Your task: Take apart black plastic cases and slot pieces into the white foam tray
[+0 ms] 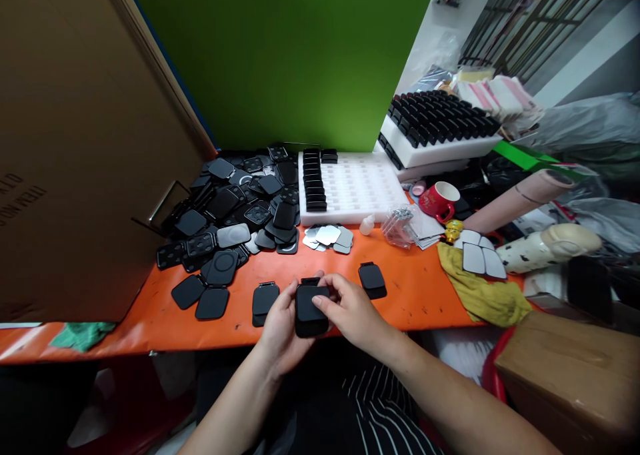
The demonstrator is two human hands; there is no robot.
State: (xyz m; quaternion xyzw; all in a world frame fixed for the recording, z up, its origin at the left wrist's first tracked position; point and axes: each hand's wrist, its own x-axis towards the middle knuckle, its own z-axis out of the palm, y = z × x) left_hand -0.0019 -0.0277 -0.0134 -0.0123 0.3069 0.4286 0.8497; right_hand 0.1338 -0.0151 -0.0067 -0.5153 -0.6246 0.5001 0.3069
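Note:
Close to the table's front edge, my left hand (283,328) cradles a black folding pad with rounded corners (309,315), its fingers around the side and underneath. My right hand (350,308) grips the same pad from the right, thumb pressed on its upper face. A small hinge shows at the pad's top edge. One similar black pad (265,300) lies just left of my hands, and another (373,279) to the right. Farther left is a big heap of black hinged pads (235,201). Thin silver plates (329,235) form a small pile beyond my hands.
On the orange table (410,295) stands a white foam tray (360,181) with a column of black pieces. Stacked filled trays (443,128) are behind it. A dropper bottle (367,225), red mug (439,201) and yellow cloth (475,291) lie right. A cardboard sheet (75,141) rises left.

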